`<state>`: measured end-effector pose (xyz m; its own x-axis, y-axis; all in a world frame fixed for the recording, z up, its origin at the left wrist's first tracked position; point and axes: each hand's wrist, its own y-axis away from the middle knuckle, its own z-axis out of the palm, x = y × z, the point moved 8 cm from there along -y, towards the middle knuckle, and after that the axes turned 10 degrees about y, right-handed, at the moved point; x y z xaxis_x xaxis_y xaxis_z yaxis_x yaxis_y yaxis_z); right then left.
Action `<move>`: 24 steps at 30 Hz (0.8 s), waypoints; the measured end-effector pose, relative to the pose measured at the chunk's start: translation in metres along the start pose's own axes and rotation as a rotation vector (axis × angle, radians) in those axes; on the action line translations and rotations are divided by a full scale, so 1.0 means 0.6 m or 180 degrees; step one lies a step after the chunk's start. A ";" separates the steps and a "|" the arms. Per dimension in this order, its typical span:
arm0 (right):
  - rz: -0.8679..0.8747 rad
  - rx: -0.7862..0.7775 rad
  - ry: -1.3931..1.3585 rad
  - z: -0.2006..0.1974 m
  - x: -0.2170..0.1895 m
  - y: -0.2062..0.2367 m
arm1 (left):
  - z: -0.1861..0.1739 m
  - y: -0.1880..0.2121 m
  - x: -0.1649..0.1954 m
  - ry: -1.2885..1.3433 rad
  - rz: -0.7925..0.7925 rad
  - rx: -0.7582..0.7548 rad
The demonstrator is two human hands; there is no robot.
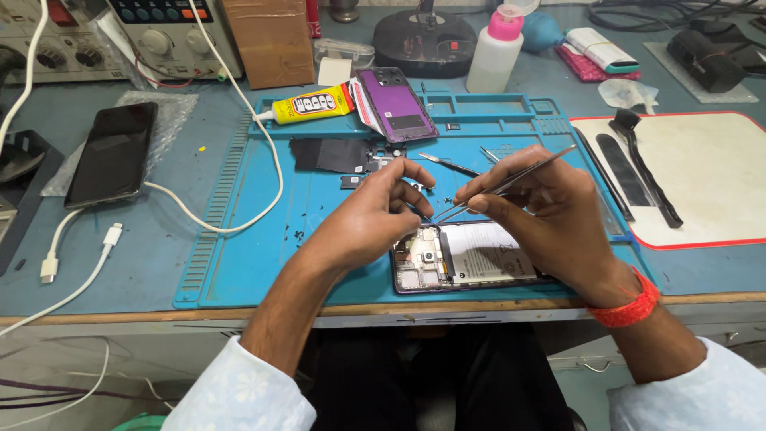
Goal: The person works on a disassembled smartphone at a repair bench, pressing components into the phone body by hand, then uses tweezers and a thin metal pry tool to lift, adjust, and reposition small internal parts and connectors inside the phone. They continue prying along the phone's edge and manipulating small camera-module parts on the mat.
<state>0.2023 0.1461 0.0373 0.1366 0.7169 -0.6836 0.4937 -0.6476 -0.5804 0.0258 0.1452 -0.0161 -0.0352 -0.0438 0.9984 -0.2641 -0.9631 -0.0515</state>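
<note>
The right hand (550, 211) pinches a pair of metal tweezers (511, 182), fingers closed on the shaft so the fine tips slant down and left toward the left hand (375, 215). That hand is curled, thumb and fingertips drawn together just above the opened phone (467, 259); whether it grips some tiny part cannot be told, as the fingers hide the spot. Both hands meet over the phone's upper end, where the camera and circuit board lie bare, so the tool works close beside the steadying fingers.

The opened phone lies face down at the near edge of the blue work mat (247, 239), close to the body for a short reach. Farther off on the mat lie the purple back cover (396, 104), a yellow glue tube (307, 105) and a dark sheet (329, 154), set aside out of the working area. Small black specks, likely screws or scraps, are scattered between.

To the right a white pad (710, 183) holds a black brush (646, 164). At far left a second phone (112, 153) rests on bubble wrap, with a white cable (80, 259) nearby.
</note>
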 end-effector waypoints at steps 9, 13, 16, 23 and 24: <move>0.0065 0.0177 -0.0137 0.007 0.012 0.005 | 0.006 0.000 0.008 -0.0437 -0.0026 0.0294; 0.0150 0.0155 -0.0030 0.008 0.015 0.004 | 0.003 -0.001 0.009 -0.0430 -0.0004 0.0283; 0.0172 0.0046 0.0150 0.009 0.015 0.006 | 0.001 0.001 0.007 -0.0352 -0.0024 0.0301; 0.0183 0.0012 -0.0003 0.014 0.015 0.004 | 0.000 0.020 0.026 -0.0335 0.0295 0.0430; 0.0192 0.0007 0.0062 0.013 0.015 0.006 | 0.002 0.024 0.029 -0.0361 0.0340 0.0487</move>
<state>0.1983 0.1481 0.0258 0.1827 0.6815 -0.7087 0.4821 -0.6903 -0.5395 0.0227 0.1300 0.0006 0.0559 -0.1689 0.9841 -0.1150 -0.9801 -0.1616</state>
